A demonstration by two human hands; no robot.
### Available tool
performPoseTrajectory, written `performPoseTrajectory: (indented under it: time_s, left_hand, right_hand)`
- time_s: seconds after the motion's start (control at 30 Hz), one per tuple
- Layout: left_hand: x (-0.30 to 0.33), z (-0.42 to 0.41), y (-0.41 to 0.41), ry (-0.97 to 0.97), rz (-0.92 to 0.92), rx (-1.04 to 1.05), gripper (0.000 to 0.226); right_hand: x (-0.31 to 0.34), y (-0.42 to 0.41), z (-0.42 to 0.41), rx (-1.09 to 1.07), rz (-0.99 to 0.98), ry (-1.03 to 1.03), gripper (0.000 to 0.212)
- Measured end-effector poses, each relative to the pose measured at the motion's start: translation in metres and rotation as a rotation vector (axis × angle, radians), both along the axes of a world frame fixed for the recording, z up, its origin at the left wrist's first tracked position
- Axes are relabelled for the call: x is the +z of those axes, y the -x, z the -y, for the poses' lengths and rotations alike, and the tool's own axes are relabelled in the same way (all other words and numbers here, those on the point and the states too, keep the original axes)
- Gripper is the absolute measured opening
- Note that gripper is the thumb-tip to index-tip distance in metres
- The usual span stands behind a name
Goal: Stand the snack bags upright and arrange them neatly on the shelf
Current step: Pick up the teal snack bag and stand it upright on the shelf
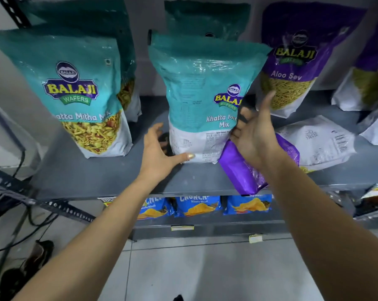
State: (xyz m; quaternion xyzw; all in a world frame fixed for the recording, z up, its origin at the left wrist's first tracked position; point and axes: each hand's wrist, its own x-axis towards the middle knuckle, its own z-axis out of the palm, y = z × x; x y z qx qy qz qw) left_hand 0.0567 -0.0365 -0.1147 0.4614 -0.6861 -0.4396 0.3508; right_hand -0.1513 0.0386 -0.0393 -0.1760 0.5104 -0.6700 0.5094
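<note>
A teal Khatta Mitha Mix bag [201,83] stands upright in the middle of the grey shelf [96,172], its back panel facing me. My left hand [159,153] cups its lower left corner, with the thumb on the front. My right hand [257,135] grips its right edge. Another teal bag [75,94] stands upright to the left. A purple Aloo Sev bag [292,68] stands to the right. A purple bag [244,172] lies flat, overhanging the shelf's front edge under my right wrist. Beside it lies a white-backed bag [322,142].
More teal bags [205,18] stand behind the front row. Further purple and white bags [366,83] crowd the right end. Blue chip bags [196,205] fill the shelf below. Cables [20,161] and a slotted metal bar hang at the left, with shoes [38,255] on the floor.
</note>
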Motion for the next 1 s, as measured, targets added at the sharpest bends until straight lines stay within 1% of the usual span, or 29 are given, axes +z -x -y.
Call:
performPoseTrajectory:
  time_s: [0.03,0.07,0.17,0.23,0.27,0.3,0.33,0.37,0.4,0.43,0.47,0.5,0.57,0.63,0.7,0.77,0.83,0.9,0.93,1.0]
  left_hand:
    - [0.001,0.0,-0.001,0.017,0.011,0.027,0.101]
    - [0.002,0.0,0.0,0.028,0.012,0.048,0.094]
    - [0.002,0.002,0.002,0.015,-0.032,0.104,0.058]
    - [0.001,0.002,0.005,0.016,-0.026,0.095,0.031]
    - [-0.001,0.001,0.006,0.003,-0.035,0.067,0.027]
    - [-0.002,0.0,0.006,-0.027,-0.056,0.007,0.032]
    - [-0.002,0.0,0.005,-0.074,-0.083,-0.09,0.047]
    - [-0.002,0.001,0.003,-0.129,-0.103,-0.211,0.067]
    - [-0.003,0.003,0.0,-0.176,-0.097,-0.333,0.086]
    - [-0.002,0.005,-0.002,-0.201,-0.061,-0.427,0.1]
    - [0.0,0.008,-0.001,-0.202,-0.006,-0.472,0.106]
    - [0.003,0.011,0.002,-0.188,0.044,-0.468,0.108]
    - [0.008,0.016,0.009,-0.159,0.09,-0.396,0.101]
    - [0.009,0.02,0.011,-0.19,0.027,-0.361,0.092]
    - [0.007,0.026,0.006,-0.263,-0.063,-0.39,0.093]
    - [0.004,0.032,-0.002,-0.326,-0.127,-0.431,0.092]
    - [0.005,0.04,-0.008,-0.37,-0.155,-0.453,0.08]
    - [0.007,0.048,-0.009,-0.344,-0.116,-0.452,0.062]
    - [0.01,0.051,-0.008,-0.327,-0.081,-0.452,0.057]
    - [0.015,0.057,-0.006,-0.333,-0.037,-0.458,0.057]
  right_hand:
    - [-0.006,0.003,0.002,-0.017,0.009,-0.056,0.089]
    - [-0.011,0.002,0.005,-0.022,-0.041,-0.121,0.084]
    - [-0.022,-0.007,0.015,0.043,-0.323,-0.299,0.048]
    - [-0.03,-0.009,0.019,0.097,-0.432,-0.315,0.021]
    - [-0.032,-0.008,0.018,0.123,-0.451,-0.296,0.011]
    - [-0.034,-0.007,0.017,0.152,-0.461,-0.273,0.007]
    - [-0.036,-0.005,0.015,0.181,-0.471,-0.259,0.013]
    - [-0.038,-0.004,0.014,0.205,-0.472,-0.255,0.025]
    - [-0.039,-0.003,0.013,0.228,-0.462,-0.245,0.04]
    - [-0.04,-0.002,0.012,0.261,-0.447,-0.23,0.057]
    - [-0.04,-0.001,0.013,0.3,-0.428,-0.204,0.071]
    - [-0.04,-0.001,0.013,0.348,-0.425,-0.174,0.08]
    - [-0.039,-0.003,0.014,0.426,-0.467,-0.139,0.085]
    - [-0.037,-0.003,0.014,0.415,-0.485,-0.158,0.083]
    - [-0.036,0.001,0.013,0.385,-0.502,-0.204,0.081]
    - [-0.037,0.008,0.01,0.422,-0.506,-0.242,0.089]
    - [-0.037,0.015,0.009,0.485,-0.542,-0.249,0.095]
    - [-0.036,0.023,0.012,0.443,-0.649,-0.259,0.088]
    - [-0.035,0.026,0.015,0.405,-0.671,-0.256,0.088]
    - [-0.034,0.028,0.021,0.399,-0.621,-0.223,0.096]
